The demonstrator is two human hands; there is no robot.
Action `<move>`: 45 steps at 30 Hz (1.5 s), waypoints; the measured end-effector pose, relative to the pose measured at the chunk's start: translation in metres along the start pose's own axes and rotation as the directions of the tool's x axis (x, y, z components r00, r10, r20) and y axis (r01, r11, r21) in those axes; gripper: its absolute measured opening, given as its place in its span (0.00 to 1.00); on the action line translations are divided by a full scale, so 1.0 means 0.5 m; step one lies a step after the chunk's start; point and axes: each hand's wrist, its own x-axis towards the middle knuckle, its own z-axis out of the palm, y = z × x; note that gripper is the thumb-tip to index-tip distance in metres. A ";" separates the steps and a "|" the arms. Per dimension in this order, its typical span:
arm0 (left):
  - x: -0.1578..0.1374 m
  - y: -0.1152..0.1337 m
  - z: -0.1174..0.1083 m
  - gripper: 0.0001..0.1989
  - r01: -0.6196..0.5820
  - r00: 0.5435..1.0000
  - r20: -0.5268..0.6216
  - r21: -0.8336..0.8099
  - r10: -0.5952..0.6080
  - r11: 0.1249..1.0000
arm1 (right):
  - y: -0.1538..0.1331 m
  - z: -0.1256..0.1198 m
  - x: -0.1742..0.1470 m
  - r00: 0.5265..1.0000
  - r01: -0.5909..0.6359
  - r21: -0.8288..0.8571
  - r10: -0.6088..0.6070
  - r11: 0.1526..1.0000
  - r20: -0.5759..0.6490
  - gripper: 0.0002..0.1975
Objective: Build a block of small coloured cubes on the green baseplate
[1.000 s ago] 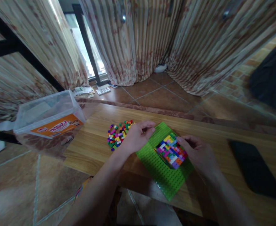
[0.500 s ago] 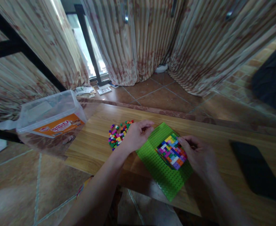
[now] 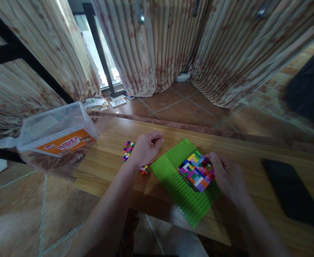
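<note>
A square block of small multicoloured toy bricks [image 3: 197,171] stands on a green studded baseplate [image 3: 170,167]. My right hand [image 3: 226,175] is at the block's far right corner, thumb and fingers closed together; what they grip, if anything, is hidden. Loose toy bricks [image 3: 127,150] lie in a pile left of the baseplate. Over the right part of that pile is my left hand [image 3: 145,150], its fingers curled towards the thumb. Between those fingers I cannot make out what is held. The hand and wrist cover much of the pile.
The bricks and baseplate lie on a wooden table [image 3: 106,142]. At its left end stands a clear plastic box [image 3: 57,128] with an orange label. A flat black object [image 3: 290,189] lies on the right. Striped curtains [image 3: 170,46] hang beyond the table.
My left hand has moved left, away from the baseplate and over the loose bricks. My right hand has drawn slightly right, showing more of the block's corner.
</note>
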 end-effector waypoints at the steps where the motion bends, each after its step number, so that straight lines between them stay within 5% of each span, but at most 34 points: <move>1: 0.001 -0.003 -0.008 0.10 -0.003 1.000 0.003 0.022 0.002 1.000 | -0.002 0.000 -0.001 1.000 0.018 -0.012 -0.018 1.000 0.008 0.22; 7: -0.003 -0.015 -0.056 0.08 -0.026 0.993 0.118 0.133 0.010 0.991 | 0.000 0.000 -0.002 0.999 0.025 0.007 -0.025 1.000 0.021 0.20; 13: -0.008 -0.009 -0.054 0.12 -0.109 0.952 0.307 0.349 -0.003 0.931 | -0.001 0.000 -0.001 0.997 0.065 -0.071 -0.067 0.995 -0.022 0.21; 17: -0.003 0.000 -0.042 0.10 -0.109 0.962 0.271 0.509 -0.038 0.854 | -0.006 0.002 -0.003 0.999 0.038 -0.093 -0.040 0.995 -0.017 0.22; 28: -0.003 0.004 -0.017 0.10 -0.126 0.966 0.255 0.636 -0.053 0.761 | -0.009 -0.002 -0.006 0.994 0.102 -0.095 -0.105 0.990 -0.023 0.21; 39: -0.010 0.009 -0.004 0.11 -0.094 0.963 0.249 0.674 -0.105 0.733 | -0.009 -0.002 -0.006 0.994 0.111 -0.079 -0.112 0.991 -0.011 0.20; 45: -0.009 0.010 -0.006 0.13 -0.084 0.976 0.210 0.594 -0.053 0.800 | -0.012 -0.003 -0.007 0.996 0.092 -0.068 -0.092 0.993 0.008 0.20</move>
